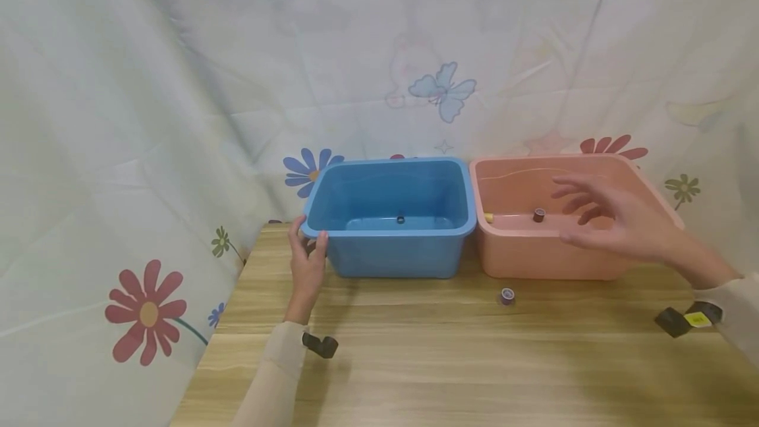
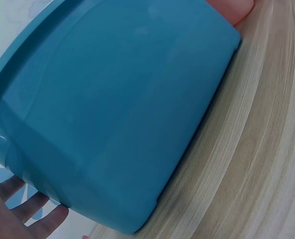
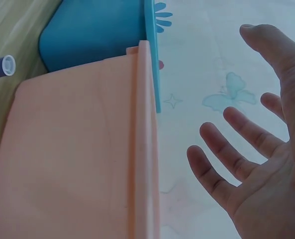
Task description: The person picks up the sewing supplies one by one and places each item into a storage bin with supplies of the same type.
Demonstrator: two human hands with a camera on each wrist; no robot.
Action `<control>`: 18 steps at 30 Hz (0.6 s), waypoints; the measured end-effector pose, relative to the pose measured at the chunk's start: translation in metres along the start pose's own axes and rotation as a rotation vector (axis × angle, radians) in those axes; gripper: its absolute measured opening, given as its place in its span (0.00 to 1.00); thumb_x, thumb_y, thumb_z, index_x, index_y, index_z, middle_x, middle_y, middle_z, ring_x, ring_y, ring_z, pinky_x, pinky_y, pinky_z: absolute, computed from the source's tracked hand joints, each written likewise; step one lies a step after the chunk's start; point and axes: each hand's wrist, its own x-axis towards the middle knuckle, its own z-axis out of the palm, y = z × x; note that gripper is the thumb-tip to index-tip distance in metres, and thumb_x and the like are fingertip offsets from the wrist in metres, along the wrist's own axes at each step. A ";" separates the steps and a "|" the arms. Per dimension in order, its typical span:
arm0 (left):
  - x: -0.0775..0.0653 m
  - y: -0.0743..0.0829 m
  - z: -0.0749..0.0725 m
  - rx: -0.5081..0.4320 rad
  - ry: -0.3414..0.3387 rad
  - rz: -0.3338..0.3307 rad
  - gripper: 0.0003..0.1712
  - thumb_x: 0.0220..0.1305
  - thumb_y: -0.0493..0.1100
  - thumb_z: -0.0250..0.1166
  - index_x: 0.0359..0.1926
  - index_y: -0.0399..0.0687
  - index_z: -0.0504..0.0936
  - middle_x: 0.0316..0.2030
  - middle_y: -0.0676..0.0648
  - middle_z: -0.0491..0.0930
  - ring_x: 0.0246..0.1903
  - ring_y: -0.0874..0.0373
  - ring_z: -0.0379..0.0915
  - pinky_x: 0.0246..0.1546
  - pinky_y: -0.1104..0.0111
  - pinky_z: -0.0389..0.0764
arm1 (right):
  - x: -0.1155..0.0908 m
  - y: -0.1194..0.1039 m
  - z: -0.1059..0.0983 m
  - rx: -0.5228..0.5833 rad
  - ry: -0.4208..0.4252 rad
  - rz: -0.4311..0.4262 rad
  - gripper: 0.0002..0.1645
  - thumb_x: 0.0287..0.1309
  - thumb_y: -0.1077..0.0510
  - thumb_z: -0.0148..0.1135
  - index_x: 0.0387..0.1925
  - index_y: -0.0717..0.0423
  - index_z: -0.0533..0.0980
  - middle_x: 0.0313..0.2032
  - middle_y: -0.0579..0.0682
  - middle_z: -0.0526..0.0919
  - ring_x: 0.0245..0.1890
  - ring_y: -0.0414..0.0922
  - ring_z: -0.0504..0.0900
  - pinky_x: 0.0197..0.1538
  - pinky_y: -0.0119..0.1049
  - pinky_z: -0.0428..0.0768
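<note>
A blue plastic bin (image 1: 394,256) stands on the wooden table, and my left hand (image 1: 308,272) grips its front left corner. Fingers (image 2: 47,222) of that hand lie along the bin's side in the left wrist view. My right hand (image 1: 622,223) is raised over the pink bin (image 1: 551,259), fingers spread and holding nothing. A small purple spool-like piece (image 1: 506,296) with a pale end sits on the table before the pink bin. Inside the pink bin are a dark brown spool-like piece (image 1: 538,215) and a yellow piece (image 1: 489,218). A small dark piece (image 1: 400,220) lies in the blue bin.
Both bins stand side by side near the back of the wooden table (image 1: 403,361). Behind them hangs a pale curtain (image 1: 356,71) printed with flowers and a butterfly. The table's left edge runs past the left forearm.
</note>
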 end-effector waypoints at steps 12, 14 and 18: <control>-0.011 0.033 -0.002 0.000 -0.035 0.006 0.37 0.78 0.52 0.56 0.79 0.53 0.50 0.72 0.30 0.63 0.62 0.38 0.69 0.59 0.43 0.74 | -0.028 -0.004 0.013 0.066 -0.026 0.099 0.56 0.45 0.68 0.81 0.74 0.46 0.66 0.55 0.38 0.80 0.47 0.38 0.83 0.47 0.23 0.79; -0.012 0.037 -0.002 -0.005 -0.036 0.002 0.37 0.78 0.52 0.56 0.79 0.54 0.50 0.72 0.30 0.63 0.63 0.38 0.69 0.59 0.42 0.74 | -0.032 -0.006 0.015 0.088 -0.043 0.105 0.55 0.45 0.69 0.81 0.74 0.46 0.66 0.55 0.40 0.81 0.48 0.39 0.83 0.47 0.24 0.79; -0.012 0.037 -0.002 -0.006 -0.034 0.001 0.37 0.78 0.53 0.56 0.79 0.56 0.50 0.72 0.31 0.63 0.63 0.37 0.69 0.60 0.41 0.73 | -0.039 -0.005 0.020 0.103 -0.058 0.098 0.54 0.46 0.69 0.81 0.73 0.48 0.67 0.57 0.47 0.81 0.49 0.41 0.83 0.47 0.27 0.80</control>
